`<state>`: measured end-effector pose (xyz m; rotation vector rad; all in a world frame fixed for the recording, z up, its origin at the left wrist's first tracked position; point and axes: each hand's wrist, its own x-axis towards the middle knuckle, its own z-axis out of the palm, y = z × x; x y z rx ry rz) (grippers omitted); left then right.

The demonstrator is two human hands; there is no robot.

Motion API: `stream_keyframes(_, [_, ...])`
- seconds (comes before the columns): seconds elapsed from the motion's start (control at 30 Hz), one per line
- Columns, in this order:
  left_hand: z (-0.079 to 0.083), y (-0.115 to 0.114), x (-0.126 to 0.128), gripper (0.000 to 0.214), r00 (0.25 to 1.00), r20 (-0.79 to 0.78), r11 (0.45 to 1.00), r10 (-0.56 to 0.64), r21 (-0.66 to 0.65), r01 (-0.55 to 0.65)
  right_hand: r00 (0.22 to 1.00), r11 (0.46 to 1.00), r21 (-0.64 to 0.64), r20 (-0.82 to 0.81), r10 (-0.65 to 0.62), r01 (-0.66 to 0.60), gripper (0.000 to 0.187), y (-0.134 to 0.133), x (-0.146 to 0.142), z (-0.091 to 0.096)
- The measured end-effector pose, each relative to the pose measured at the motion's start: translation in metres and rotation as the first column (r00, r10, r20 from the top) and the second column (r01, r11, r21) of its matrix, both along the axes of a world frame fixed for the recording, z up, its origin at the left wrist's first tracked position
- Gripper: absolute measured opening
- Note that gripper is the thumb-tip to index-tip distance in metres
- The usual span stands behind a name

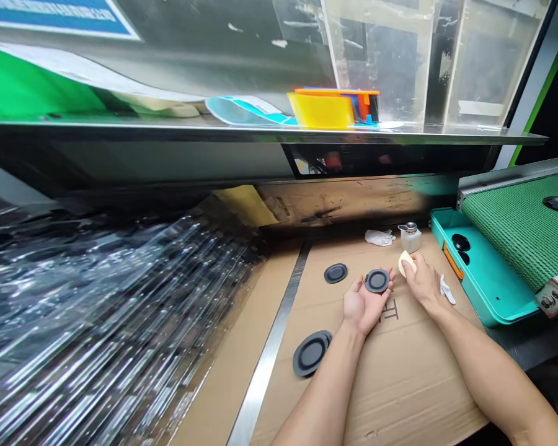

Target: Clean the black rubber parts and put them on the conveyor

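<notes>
My left hand [363, 305] is palm up over the cardboard. On its fingers rests a dark grey round lid [377, 280] with a raised ring, its thumb lying along the near side. To the right, my right hand [423, 282] pinches a cream-coloured pad [406, 264] between thumb and fingers, apart from the lid. A similar dark disc [335, 273] lies on the cardboard just left of my left hand. Nearer to me, beside my left forearm, are more dark discs [309, 354] that overlap. A small bottle with a metal top [410, 236] stands beyond my right hand.
Clear plastic bags [121, 322] cover the left side. At right, a teal bin [488, 291] holding black round parts sits beside a green conveyor belt [525, 217]. A metal shelf [242, 133] with a yellow container [323, 110] runs overhead. White crumpled tissue [380, 238] lies near the bottle.
</notes>
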<state>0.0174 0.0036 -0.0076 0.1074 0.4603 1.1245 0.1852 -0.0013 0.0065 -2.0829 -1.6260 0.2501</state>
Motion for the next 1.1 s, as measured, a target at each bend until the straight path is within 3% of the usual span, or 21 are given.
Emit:
stream_keyframes(0.23, [0.011,-0.005,-0.005,0.040,0.994,0.095,0.998,-0.057,0.029,0.054,0.987,0.986,-0.120,0.093,0.128,-0.116,0.042,0.000,-0.003,-0.004])
stream_keyframes(0.4, [0.019,-0.008,-0.008,0.046,0.973,0.205,0.994,-0.107,-0.004,0.110,0.979,0.980,-0.159,0.146,0.144,-0.120,0.044,-0.003,-0.006,0.003])
stream_keyframes(0.53, [0.020,-0.008,-0.010,0.057,0.979,0.155,0.991,-0.131,0.003,0.133,0.972,0.976,-0.171,0.168,0.161,-0.132,0.045,-0.003,-0.006,0.004])
stream_keyframes(0.73, [0.021,-0.006,-0.008,0.063,0.992,0.052,0.994,-0.113,0.009,0.113,0.902,0.924,-0.063,0.200,0.383,-0.378,0.040,-0.004,0.001,0.009])
stream_keyframes(0.83, [0.020,-0.006,-0.007,0.064,0.993,0.017,0.993,-0.120,0.010,0.120,0.911,0.967,0.017,0.338,0.234,-0.255,0.039,-0.006,0.013,0.019])
stream_keyframes(0.9, [0.019,-0.006,-0.006,0.063,0.992,0.011,0.992,-0.125,0.004,0.125,0.901,0.991,0.006,0.416,0.121,-0.136,0.035,-0.007,0.023,0.024])
stream_keyframes(1.0, [0.018,-0.006,-0.005,0.060,0.993,0.017,0.993,-0.115,0.002,0.115,0.885,0.992,-0.125,0.459,0.075,-0.020,0.033,-0.007,0.037,0.026])
stream_keyframes(1.1, [0.017,-0.006,-0.004,0.055,0.994,-0.023,0.994,-0.104,0.023,0.104,0.906,0.964,-0.267,0.411,0.101,0.014,0.026,-0.003,0.046,0.025])
